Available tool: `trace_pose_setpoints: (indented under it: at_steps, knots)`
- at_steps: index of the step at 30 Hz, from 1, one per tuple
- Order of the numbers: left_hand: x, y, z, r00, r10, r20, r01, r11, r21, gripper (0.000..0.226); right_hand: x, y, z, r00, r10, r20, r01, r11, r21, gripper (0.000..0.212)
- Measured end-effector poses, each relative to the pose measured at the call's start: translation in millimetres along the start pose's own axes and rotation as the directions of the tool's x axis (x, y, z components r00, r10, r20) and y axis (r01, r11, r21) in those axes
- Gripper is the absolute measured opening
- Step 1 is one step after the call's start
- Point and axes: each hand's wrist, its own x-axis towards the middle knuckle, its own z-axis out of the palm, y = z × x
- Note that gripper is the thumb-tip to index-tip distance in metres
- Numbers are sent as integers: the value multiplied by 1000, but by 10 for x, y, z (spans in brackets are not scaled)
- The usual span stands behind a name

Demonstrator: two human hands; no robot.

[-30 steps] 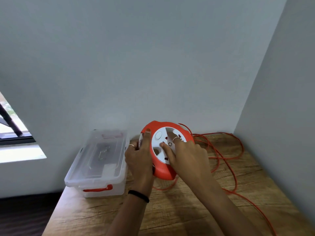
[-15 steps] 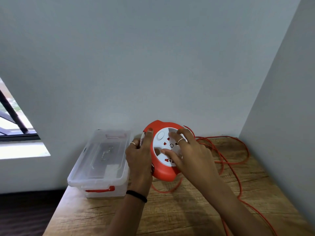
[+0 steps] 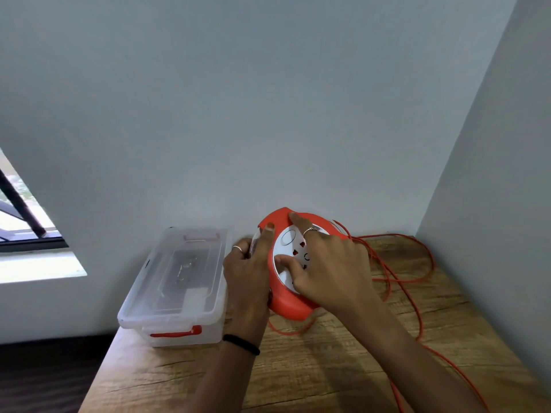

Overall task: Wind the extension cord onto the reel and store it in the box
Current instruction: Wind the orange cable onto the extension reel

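The reel (image 3: 286, 302), a round orange plastic shell with a smooth white socket face, stands tilted on the desk (image 3: 328, 368) between my hands. My left hand (image 3: 247, 275) grips its rim; my right hand (image 3: 328, 269) lies spread on the face, fingers pressing to turn it. Steady turns should keep the thin orange cord (image 3: 396, 281), looped loosely beyond my right hand, from snagging. The clear lidded box (image 3: 179, 281) waits beside my left hand.

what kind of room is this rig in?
Likely a plain indoor room, home or office: a wooden table pushed into a corner of bare painted walls, with a window at the left. Nothing marks it as a workshop.
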Motion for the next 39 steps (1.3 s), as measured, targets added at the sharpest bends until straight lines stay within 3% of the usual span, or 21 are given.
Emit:
trace_pose_setpoints:
  at_steps: [6,11,16,21,25,28,31,39]
  knots:
    - [2,22,46,996,76,-41,-75,997,17,43,35,-62,41,977,170,-130,-167,985,31,43]
    - [-26,-8,71,993,97,-72,-94,995,37,35,123,-80,7,913,398,86,-405,909,95,39]
    - [-21,-36,70,992,80,-95,-75,996,51,28,133,-89,93,890,428,155,-440,896,53,50]
    - [-8,-18,-2,995,-33,-95,31,999,-30,34,126,64,94,927,326,188,-357,918,171,45]
    - [64,17,-42,993,-75,-87,70,996,-57,40,72,287,-57,957,63,283,-145,949,279,23]
    - [115,40,-53,995,-65,-69,62,997,-52,44,35,352,-190,902,-126,412,13,964,266,49]
    - [127,45,-48,997,-71,-28,70,996,-46,36,48,366,-220,868,-218,447,145,970,194,70]
    - [92,40,-46,994,-103,40,106,992,-66,28,46,304,-198,893,-289,344,287,956,59,67]
